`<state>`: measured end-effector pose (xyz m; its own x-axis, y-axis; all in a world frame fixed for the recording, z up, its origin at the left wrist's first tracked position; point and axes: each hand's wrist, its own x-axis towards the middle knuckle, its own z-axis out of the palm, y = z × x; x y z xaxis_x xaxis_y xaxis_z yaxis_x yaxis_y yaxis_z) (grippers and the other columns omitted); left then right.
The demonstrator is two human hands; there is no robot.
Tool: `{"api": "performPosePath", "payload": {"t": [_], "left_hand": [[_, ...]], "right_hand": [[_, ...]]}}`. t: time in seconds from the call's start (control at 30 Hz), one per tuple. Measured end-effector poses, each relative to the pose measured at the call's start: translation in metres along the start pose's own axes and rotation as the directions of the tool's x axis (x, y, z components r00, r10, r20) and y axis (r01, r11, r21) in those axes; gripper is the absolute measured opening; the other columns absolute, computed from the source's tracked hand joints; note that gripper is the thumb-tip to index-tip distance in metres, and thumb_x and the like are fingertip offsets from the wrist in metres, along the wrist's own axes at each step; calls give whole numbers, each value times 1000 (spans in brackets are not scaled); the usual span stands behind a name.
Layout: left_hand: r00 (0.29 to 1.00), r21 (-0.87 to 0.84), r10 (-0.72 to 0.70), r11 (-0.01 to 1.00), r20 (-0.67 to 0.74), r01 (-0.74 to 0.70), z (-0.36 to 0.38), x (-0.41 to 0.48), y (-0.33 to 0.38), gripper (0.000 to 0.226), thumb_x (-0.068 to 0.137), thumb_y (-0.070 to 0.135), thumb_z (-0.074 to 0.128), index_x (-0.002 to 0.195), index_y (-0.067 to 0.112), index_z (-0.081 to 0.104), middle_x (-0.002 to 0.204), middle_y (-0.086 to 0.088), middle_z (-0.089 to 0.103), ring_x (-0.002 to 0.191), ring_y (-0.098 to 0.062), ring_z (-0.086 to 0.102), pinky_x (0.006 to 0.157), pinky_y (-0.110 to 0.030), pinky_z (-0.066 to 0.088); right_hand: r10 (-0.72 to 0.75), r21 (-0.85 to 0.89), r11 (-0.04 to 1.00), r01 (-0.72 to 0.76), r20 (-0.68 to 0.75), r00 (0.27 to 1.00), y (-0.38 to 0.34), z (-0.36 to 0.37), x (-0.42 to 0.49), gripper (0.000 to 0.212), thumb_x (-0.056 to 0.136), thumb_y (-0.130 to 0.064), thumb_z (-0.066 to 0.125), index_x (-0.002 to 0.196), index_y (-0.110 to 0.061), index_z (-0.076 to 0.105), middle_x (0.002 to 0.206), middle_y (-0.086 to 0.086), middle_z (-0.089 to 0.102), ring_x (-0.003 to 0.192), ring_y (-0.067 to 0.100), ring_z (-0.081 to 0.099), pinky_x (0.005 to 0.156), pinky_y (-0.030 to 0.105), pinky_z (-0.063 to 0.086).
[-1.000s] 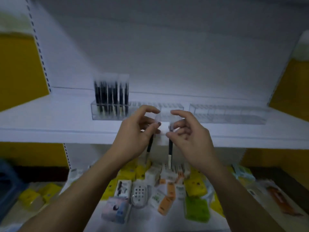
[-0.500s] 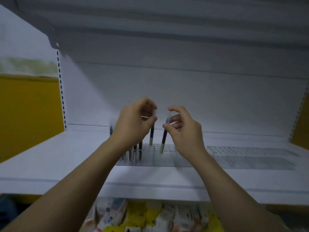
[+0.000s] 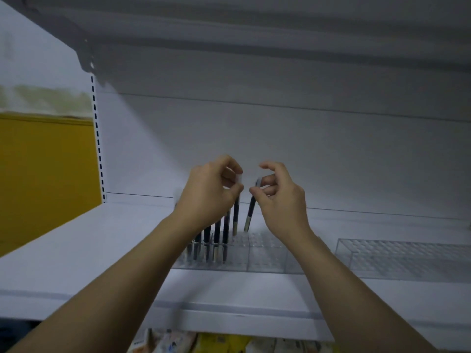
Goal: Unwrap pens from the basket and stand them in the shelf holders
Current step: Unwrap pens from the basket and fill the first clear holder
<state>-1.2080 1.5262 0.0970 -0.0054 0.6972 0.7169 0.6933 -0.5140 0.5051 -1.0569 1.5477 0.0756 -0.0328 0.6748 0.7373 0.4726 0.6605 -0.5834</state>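
Both grips are pinching pens by their upper ends. Left grip (image 3: pixel 211 192) has thumb and fingertips closed on the top of the left pen (image 3: pixel 236 215), which hangs nearly upright. A pale translucent scrap shows at those fingertips; I cannot tell whether it is wrapper or cap. Right grip (image 3: pixel 280 197) nips the right pen (image 3: pixel 251 211) between thumb and curled fingers, with the index finger lifted clear. This pen leans, its pale lower end swung toward the other one.

A second ago both hands were down in front of the shelf edge, with the pens dangling over the packets (image 3: pixel 204 343) on the level below. Since then they have come up and forward over the shelf (image 3: pixel 76 250), and for the last half second they have kept much the same station above the clear holder (image 3: pixel 265 253). To my eye the carrying is done and the slotting-in is the step at hand.

Each pen hangs straight below its grip, its lower end free. Both ends sit just above the open cells, right beside the row of standing pens (image 3: pixel 216 240), and neither is in a cell yet. A second holder (image 3: pixel 402 253) lies further right, well apart.
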Motion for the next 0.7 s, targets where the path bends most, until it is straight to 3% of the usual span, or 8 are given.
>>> {"api": "performPosePath", "payload": {"t": [0.13, 0.3, 0.5, 0.6, 0.7], "left_hand": [[999, 89, -30, 996, 30, 27, 7, -1, -3, 15, 84, 23, 70, 95, 25, 61, 90, 10, 68, 83, -4, 64, 76, -20, 53], [996, 254, -80, 965, 46, 66, 11, 1, -2, 18, 88, 27, 64, 106, 23, 61, 111, 8, 65, 101, -14, 60, 97, -38, 46], [991, 264, -106, 961, 79, 81, 11, 3, 0, 18, 89, 27, 63, 107, 24, 59, 113, 7, 64, 103, -16, 58, 101, -44, 43], [993, 289, -86, 956, 85, 58, 12, 2, 1, 19, 89, 27, 61, 107, 25, 59, 112, 8, 65, 104, -17, 58, 101, -44, 42], [994, 318, -85, 946, 70, 59, 12, 3, 0, 19, 88, 27, 60, 107, 25, 59, 110, 8, 66, 103, -18, 59, 100, -44, 42]], "right_hand": [[-2, -4, 1000, 3, 31, 1000, -3, 1, 1, 41, 90, -15, 66, 127, -24, 51, 82, -18, 50, 67, -1, 55, 59, -1, 42], [-17, -13, 1000, 18, 67, 998, -7, 5, 3, 42, 90, -14, 65, 128, -25, 50, 83, -17, 50, 67, 1, 55, 64, 9, 45], [57, -15, 998, -56, 44, 997, 2, 5, 10, 40, 90, -14, 66, 126, -24, 50, 87, -7, 57, 73, 11, 59, 72, 24, 51], [82, -45, 996, -77, 133, 988, 6, 9, 6, 40, 89, -16, 67, 125, -27, 51, 89, -7, 59, 77, 12, 60, 74, 27, 52], [43, -159, 987, 0, 263, 964, 9, 11, -7, 47, 91, -22, 65, 131, -36, 45, 101, -6, 61, 82, 11, 61, 76, 30, 54]]}}
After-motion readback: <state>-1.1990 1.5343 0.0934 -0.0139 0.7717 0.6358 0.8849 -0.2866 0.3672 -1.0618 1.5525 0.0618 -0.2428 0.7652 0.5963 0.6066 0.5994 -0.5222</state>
